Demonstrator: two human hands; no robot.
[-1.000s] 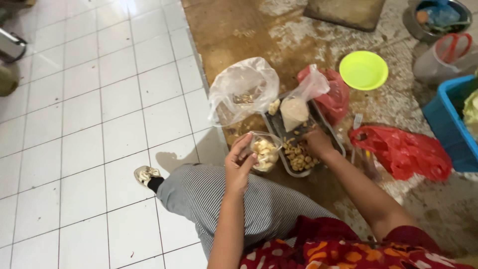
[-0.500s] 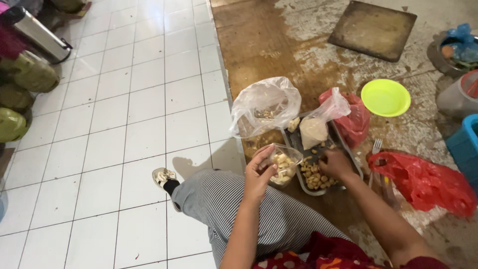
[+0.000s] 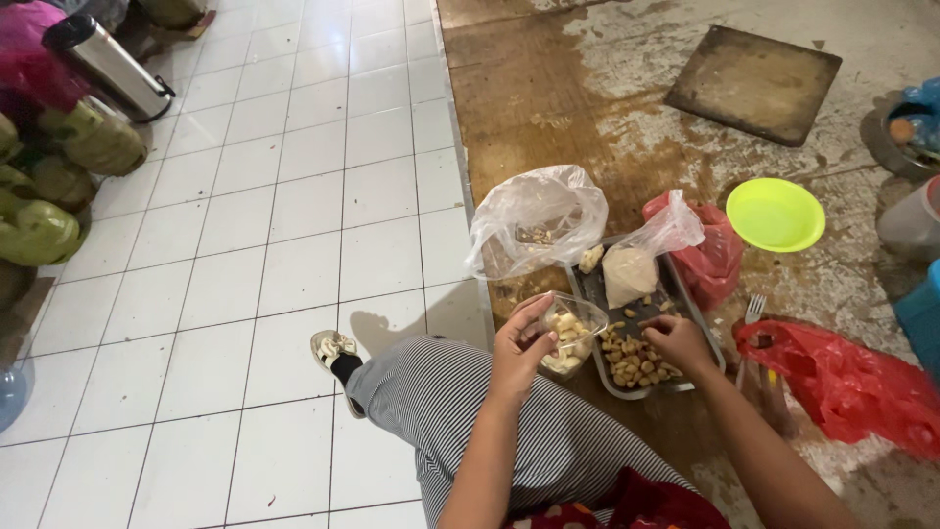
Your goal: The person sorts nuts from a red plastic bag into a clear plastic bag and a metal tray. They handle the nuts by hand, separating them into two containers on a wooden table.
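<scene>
My left hand (image 3: 519, 345) grips clear cup (image 3: 571, 333) beside tray (image 3: 685, 328); right hand (image 3: 678, 340) pinches pieces (image 3: 636, 360) on the tray. Best keep cup rim low, close to tray, tilted toward the picking hand.

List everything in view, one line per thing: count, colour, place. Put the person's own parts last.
small clear bag: one, holds pale pieces, in the left hand
dark tray: one, grey, on the brown floor, brown pieces in it
clear bag of white powder: one, on the tray's far end
large clear bag: one, left of the tray
red bags: two, right of and behind the tray
bowl: one, lime green, far right
fork: one, pale, right of the tray
board: one, dark, square, top
steel flask: one, silver, top left
green bundles: several, left edge
left hand: holds the small clear bag
right hand: over the tray's pieces
</scene>
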